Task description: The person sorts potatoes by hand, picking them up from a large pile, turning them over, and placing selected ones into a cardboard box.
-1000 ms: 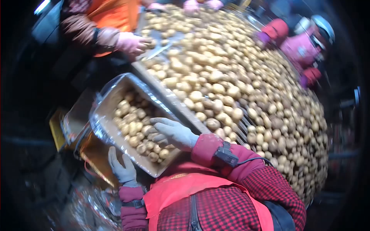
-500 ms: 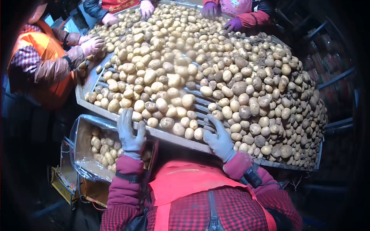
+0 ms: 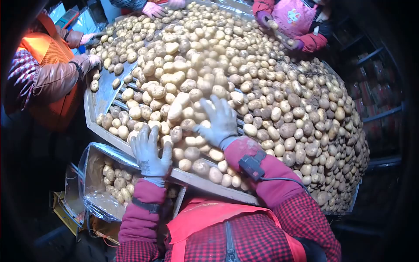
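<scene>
My left hand (image 3: 150, 153), in a grey glove, lies at the near edge of the sorting table (image 3: 192, 178) with its fingers spread on the nearest potatoes. Further in, my right hand (image 3: 219, 122), gloved alike, rests on the potato heap (image 3: 192, 83) above the slatted part, fingers apart and pointing up and left. Neither hand has its fingers closed round a potato. Pale and soil-covered potatoes surround both hands. Below and left of my left hand stands a lined box (image 3: 94, 174) holding potatoes (image 3: 118, 179).
A person in an orange apron (image 3: 46, 50) works at the left edge. Another person's gloved hand (image 3: 154, 9) is at the far edge. A person in a pink apron (image 3: 294, 19) stands at the far right. The table's raised rim runs between me and the potatoes.
My right hand has moved from the near rim up and left onto the heap. My left hand has shifted slightly. The pink-aproned person's hands have lifted, and the orange-aproned person's hands have parted.
</scene>
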### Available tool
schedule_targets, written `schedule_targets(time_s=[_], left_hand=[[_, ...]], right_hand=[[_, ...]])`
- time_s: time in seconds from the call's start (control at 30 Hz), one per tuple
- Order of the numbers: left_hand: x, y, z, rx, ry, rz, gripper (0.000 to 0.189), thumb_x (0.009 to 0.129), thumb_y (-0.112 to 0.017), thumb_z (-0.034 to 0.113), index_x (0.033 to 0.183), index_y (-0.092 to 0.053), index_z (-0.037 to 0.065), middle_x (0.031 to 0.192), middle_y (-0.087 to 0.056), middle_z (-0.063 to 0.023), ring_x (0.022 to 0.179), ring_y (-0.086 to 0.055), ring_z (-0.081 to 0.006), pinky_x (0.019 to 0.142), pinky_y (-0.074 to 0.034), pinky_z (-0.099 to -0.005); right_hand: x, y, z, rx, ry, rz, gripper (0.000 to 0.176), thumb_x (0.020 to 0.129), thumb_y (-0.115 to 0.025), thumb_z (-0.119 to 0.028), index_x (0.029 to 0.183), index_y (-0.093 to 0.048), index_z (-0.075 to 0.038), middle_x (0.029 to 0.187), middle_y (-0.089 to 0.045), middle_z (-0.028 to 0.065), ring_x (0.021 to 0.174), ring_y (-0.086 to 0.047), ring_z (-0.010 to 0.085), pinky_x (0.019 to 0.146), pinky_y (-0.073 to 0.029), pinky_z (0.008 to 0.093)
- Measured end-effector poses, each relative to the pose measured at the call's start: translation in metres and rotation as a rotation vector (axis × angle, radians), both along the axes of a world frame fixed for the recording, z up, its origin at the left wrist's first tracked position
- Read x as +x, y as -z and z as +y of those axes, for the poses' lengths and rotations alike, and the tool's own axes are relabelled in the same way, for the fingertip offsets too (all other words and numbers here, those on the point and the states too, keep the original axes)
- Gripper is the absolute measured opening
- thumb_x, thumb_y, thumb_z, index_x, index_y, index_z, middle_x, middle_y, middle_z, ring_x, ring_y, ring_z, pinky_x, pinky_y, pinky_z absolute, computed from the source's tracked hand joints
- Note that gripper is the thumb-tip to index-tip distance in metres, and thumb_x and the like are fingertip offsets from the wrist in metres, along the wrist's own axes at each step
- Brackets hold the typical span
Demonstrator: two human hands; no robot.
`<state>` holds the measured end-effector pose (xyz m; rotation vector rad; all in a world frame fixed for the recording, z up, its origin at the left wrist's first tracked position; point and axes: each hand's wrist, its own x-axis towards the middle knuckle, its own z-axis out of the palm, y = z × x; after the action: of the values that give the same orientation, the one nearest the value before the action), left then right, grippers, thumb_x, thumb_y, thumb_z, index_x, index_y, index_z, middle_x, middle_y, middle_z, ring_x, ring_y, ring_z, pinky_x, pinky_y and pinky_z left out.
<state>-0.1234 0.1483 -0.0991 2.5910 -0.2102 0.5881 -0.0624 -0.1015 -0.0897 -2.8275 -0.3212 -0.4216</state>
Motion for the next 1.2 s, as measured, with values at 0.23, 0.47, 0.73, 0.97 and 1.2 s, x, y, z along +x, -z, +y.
schedule_targets(time_s=[0.23,0.47,0.73,0.97,1.2], left_hand=[[0.002,-0.013,0.000,-0.042,0.003,0.096,0.060,0.087,-0.072,0.029,0.142,-0.058,0.007,0.144,-0.053,-0.0227,0.136,-0.048,-0.0409,0.118,-0.025,-0.0599],[0.007,-0.016,0.001,-0.057,0.025,0.120,0.058,0.085,-0.073,0.024,0.139,-0.059,0.006,0.141,-0.055,-0.0221,0.133,-0.050,-0.0413,0.117,-0.027,-0.0602],[0.007,-0.013,-0.003,-0.004,0.013,0.117,0.058,0.085,-0.073,0.021,0.138,-0.060,0.005,0.146,-0.052,-0.0228,0.132,-0.051,-0.0424,0.117,-0.027,-0.0619],[0.006,-0.008,-0.003,-0.014,-0.009,0.099,0.054,0.086,-0.073,0.028,0.135,-0.062,0.007,0.142,-0.054,-0.0226,0.132,-0.049,-0.0427,0.115,-0.029,-0.0623],[0.004,-0.006,-0.006,0.021,-0.006,0.058,0.056,0.088,-0.071,0.029,0.139,-0.060,0.008,0.144,-0.054,-0.0241,0.136,-0.048,-0.0424,0.118,-0.025,-0.0623]], right_hand=[[0.118,-0.017,0.022,0.064,0.223,0.182,0.076,0.083,-0.069,-0.054,0.152,-0.046,-0.032,0.150,-0.044,0.0170,0.133,-0.049,0.0411,0.106,-0.046,0.0514],[0.195,-0.010,0.004,-0.056,0.016,0.199,0.087,0.082,-0.070,-0.069,0.156,-0.038,-0.036,0.160,-0.037,0.0152,0.139,-0.048,0.0360,0.108,-0.048,0.0480],[0.242,-0.002,0.013,-0.033,0.049,0.111,0.091,0.079,-0.072,-0.068,0.156,-0.039,-0.032,0.155,-0.043,0.0177,0.136,-0.050,0.0383,0.110,-0.044,0.0517],[0.232,-0.006,0.016,0.007,-0.013,0.099,0.082,0.085,-0.066,-0.060,0.157,-0.040,-0.029,0.145,-0.051,0.0173,0.136,-0.046,0.0386,0.117,-0.035,0.0511],[0.141,0.010,-0.021,0.113,-0.217,0.072,0.075,0.085,-0.066,-0.056,0.152,-0.045,-0.030,0.152,-0.043,0.0178,0.135,-0.044,0.0408,0.113,-0.040,0.0530]])
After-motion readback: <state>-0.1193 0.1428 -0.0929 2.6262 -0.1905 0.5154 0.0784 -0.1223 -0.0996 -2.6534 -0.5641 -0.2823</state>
